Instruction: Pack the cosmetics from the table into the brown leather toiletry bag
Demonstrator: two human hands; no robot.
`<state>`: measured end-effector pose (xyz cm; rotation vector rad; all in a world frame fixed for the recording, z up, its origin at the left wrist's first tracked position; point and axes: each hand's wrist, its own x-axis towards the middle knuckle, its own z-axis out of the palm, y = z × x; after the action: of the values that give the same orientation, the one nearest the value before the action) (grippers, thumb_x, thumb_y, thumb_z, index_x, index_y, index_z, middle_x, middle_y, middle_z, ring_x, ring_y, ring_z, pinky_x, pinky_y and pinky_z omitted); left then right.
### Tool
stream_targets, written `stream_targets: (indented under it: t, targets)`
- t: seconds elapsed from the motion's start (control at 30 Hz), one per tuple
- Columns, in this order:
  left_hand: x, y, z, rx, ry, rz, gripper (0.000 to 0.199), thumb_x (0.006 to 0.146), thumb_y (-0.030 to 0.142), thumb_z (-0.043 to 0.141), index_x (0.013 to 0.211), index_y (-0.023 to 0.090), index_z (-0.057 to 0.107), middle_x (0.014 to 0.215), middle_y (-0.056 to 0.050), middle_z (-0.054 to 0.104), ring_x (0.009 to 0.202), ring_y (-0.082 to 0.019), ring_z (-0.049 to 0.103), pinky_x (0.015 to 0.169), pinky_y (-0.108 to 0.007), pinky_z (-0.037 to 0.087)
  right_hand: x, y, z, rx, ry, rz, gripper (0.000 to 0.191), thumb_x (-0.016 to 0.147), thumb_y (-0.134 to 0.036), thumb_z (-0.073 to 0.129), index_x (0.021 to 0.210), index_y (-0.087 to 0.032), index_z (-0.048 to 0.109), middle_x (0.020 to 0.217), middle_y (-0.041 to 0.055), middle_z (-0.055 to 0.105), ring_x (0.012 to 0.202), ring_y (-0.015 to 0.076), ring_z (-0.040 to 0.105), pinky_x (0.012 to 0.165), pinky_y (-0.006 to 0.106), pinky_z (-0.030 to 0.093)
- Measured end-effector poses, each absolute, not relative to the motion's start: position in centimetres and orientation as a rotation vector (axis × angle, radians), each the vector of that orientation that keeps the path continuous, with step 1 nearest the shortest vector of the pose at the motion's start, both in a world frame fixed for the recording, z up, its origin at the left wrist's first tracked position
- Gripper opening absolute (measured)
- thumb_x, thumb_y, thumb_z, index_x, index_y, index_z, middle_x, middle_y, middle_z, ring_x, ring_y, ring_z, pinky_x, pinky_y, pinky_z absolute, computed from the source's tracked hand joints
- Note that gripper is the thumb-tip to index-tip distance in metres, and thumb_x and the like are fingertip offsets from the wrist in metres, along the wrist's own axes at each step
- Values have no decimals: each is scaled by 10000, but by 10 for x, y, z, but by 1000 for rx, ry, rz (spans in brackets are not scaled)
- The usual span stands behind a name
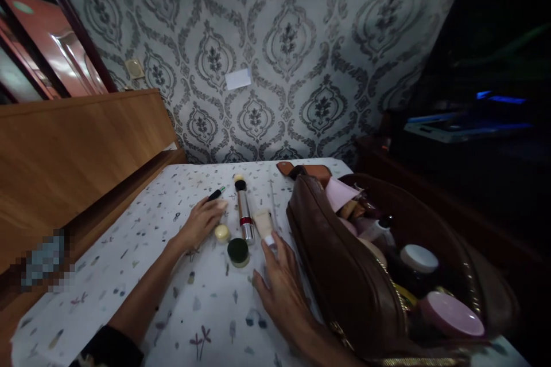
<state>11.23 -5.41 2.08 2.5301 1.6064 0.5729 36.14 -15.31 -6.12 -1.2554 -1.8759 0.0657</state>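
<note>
My left hand [200,225] rests low over the patterned cloth, fingers stretched forward. Just past it lie a slim black tube with a green end [216,193] and a small pale item [221,205] at the fingertips. My right hand [283,282] has its thumb spread away. Its fingertips touch the white cap of a beige squeeze tube [263,222]. Between the hands lie a silver makeup brush with dark bristles [244,209], a small round cream-coloured container [222,233] and a jar with a dark green lid [238,252].
A brown leather bag [344,275] stands open at the right, holding a white-lidded jar [419,258], a pink-lidded container [454,314] and several bottles. Behind it lies an orange-brown case [316,172]. A wooden board [81,149] borders the cloth-covered table [172,321] on the left; patterned wallpaper rises behind.
</note>
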Motion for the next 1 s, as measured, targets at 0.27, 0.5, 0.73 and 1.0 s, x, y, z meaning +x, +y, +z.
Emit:
stream_targets:
  t: [0.27, 0.5, 0.73, 1.0]
  targets:
    - [92, -66, 17, 2480, 1718, 445, 338, 967, 353, 477, 1222, 296, 692, 1355, -87, 588, 1296, -304, 484, 1102, -487, 397, 365, -151, -57, -1203, -1913, 37, 606, 869, -168, 487, 1466, -213, 392, 1530, 176, 326, 1373, 351, 396, 1077, 568, 456]
    - [84, -82, 48, 2380, 1869, 237, 595, 848, 226, 500, 1413, 412, 521, 1122, -47, 641, 977, -267, 625, 835, -348, 486, 370, -149, -61, -1190, -1951, 99, 560, 913, -222, 477, 1471, -228, 439, 1553, 150, 322, 1412, 343, 372, 1106, 567, 439]
    - [57, -82, 55, 2188, 1930, 179, 607, 828, 354, 540, 1433, 339, 508, 1199, -50, 702, 1001, -278, 668, 732, -295, 487, 374, -150, -58, -1200, -1996, 131, 534, 924, -245, 477, 1456, -209, 461, 1548, 158, 329, 1434, 340, 344, 1123, 554, 429]
    - [52, -83, 61, 2147, 1881, 86, 545, 801, 587, 610, 1293, 355, 632, 960, -23, 725, 866, -249, 682, 663, -271, 474, 373, -151, -53, -1232, -2006, 162, 534, 905, -232, 510, 1436, -183, 491, 1557, 180, 339, 1439, 335, 344, 1126, 542, 425]
